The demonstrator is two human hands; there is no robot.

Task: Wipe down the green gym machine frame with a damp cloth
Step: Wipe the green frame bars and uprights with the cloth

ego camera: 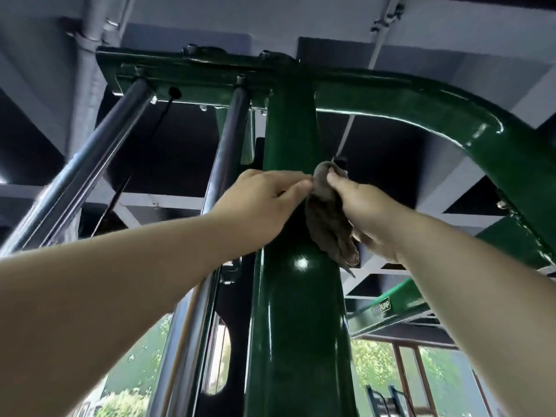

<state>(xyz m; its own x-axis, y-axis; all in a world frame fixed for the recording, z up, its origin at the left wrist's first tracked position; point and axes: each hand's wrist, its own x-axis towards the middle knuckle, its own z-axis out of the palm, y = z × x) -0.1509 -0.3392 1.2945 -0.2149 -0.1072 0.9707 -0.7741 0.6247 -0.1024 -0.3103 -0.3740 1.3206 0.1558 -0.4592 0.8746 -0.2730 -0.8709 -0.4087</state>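
My forearms [114, 284] rise from the bottom edge, cut off there. My left hand [264, 203] pinches the brown cloth [328, 227] at its upper edge, fingers pressed together. My right hand [367, 212] grips the cloth against the green post [294, 320], thumb on top; its other fingers are hidden behind the folds.

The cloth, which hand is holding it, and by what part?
The right hand grips the cloth around its upper part; the left hand pinches its top edge. The lower end hangs loose against the green post.
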